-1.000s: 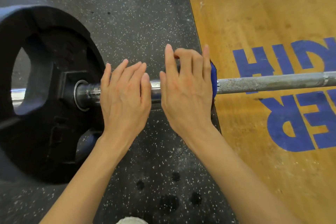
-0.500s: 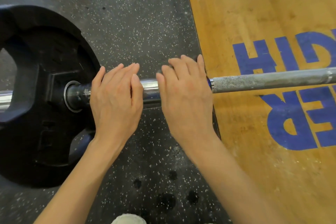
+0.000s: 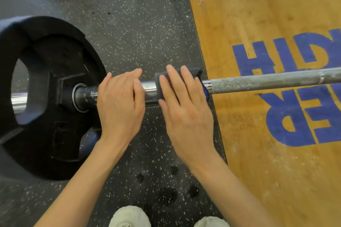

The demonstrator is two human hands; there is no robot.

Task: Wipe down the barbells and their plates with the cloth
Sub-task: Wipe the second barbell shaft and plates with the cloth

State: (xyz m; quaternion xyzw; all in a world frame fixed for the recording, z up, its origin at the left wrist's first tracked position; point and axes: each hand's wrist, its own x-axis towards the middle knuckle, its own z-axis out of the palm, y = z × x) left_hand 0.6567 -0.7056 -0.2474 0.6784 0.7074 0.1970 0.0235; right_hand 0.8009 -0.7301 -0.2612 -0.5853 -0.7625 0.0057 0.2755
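Barbell [image 3: 258, 82] lying across floor [image 3: 147, 24], black plate [image 3: 55, 116] at its left end. Left hand [image 3: 120, 105] flat on sleeve, fingers straight. Right hand [image 3: 184, 108] pressing cloth [image 3: 193, 72] onto bar, fingers extended.

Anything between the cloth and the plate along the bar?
Yes: the left hand rests on the sleeve between the cloth under the right hand and the plate. Nothing else visible.
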